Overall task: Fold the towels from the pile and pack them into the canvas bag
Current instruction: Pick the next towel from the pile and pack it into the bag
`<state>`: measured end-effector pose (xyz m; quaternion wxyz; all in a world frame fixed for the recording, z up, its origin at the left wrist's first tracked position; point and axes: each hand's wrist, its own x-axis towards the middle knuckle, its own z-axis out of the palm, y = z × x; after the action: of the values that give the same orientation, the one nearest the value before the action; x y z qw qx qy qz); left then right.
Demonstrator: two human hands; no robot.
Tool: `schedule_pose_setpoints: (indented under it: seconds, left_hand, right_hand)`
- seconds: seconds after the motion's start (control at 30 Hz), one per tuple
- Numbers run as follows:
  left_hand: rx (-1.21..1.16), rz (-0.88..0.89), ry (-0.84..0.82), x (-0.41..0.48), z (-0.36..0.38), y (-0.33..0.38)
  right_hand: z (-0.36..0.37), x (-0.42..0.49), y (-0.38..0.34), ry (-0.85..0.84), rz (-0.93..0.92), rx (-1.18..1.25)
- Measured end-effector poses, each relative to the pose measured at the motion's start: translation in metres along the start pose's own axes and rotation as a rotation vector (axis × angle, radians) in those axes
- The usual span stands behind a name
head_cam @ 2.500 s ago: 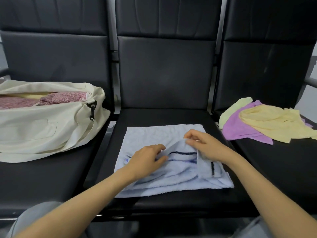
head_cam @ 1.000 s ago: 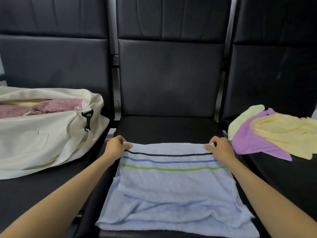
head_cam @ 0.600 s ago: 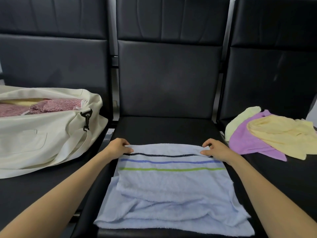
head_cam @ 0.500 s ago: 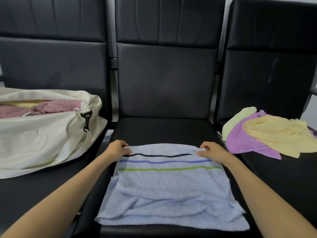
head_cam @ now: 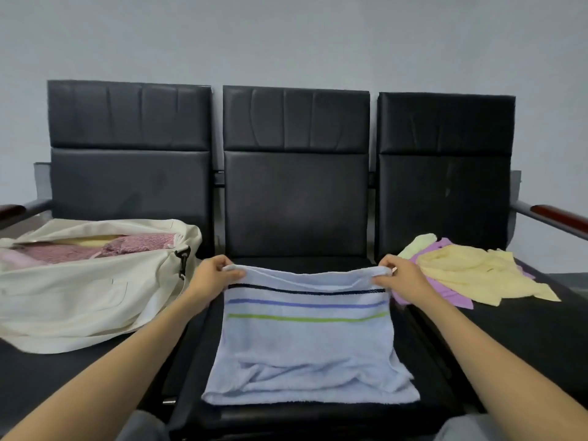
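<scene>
Black padded three-seat bench [head_cam: 296, 202] is acting as the worktop: bag on the left seat, folding on the middle, stock on the right, probably so towels are flowing one way.

Cream canvas bag [head_cam: 79, 300] is lying slumped on its side, soft-walled, with its mouth gaping upward. Pink nubby towels [head_cam: 140, 243] and something pale yellow are already sitting inside.

Light blue terry towel with navy, blue and green stripes [head_cam: 305, 345] is lying on the middle seat. Its near edge is bunching in rumpled layers. Its far edge is being held clear of the cushion and is sagging between the grips, so it's limp, with no stiffness.

Loose pile of pale yellow and purple towels [head_cam: 471, 275] is waiting on the right seat, crumpled and unfolded.

Left hand [head_cam: 211, 275] and right hand [head_cam: 401, 275] are each pinching a far corner, fingers curled round the hem. My read is they're squaring the towel up for the next fold.

Small black snap clip [head_cam: 182, 261] is hanging at the bag's end.
</scene>
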<state>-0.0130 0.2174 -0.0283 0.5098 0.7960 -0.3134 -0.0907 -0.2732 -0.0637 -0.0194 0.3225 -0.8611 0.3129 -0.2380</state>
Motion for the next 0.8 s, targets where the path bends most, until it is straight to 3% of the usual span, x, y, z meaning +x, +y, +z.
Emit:
schedule_pose_setpoints:
  seconds: [0.13, 0.27, 0.33, 0.6, 0.8]
  left_hand:
    - [-0.030, 0.090, 0.055, -0.007, -0.030, 0.046]
    - [-0.065, 0.137, 0.149, -0.013, -0.058, 0.084]
    - [-0.141, 0.141, 0.185, -0.014, -0.069, 0.098]
    - [-0.161, 0.189, 0.159, -0.020, -0.097, 0.119]
    - [-0.181, 0.140, 0.167, -0.017, -0.101, 0.112]
  right_hand:
    - [-0.042, -0.001, -0.039, 0.079, -0.016, 0.003]
    - [-0.071, -0.010, -0.079, -0.002, 0.060, 0.326]
    - [-0.081, -0.014, -0.094, -0.029, 0.015, 0.426]
    - [-0.096, -0.031, -0.120, 0.006, -0.246, -0.037]
    - [-0.102, -0.041, -0.122, 0.028, -0.425, -0.015]
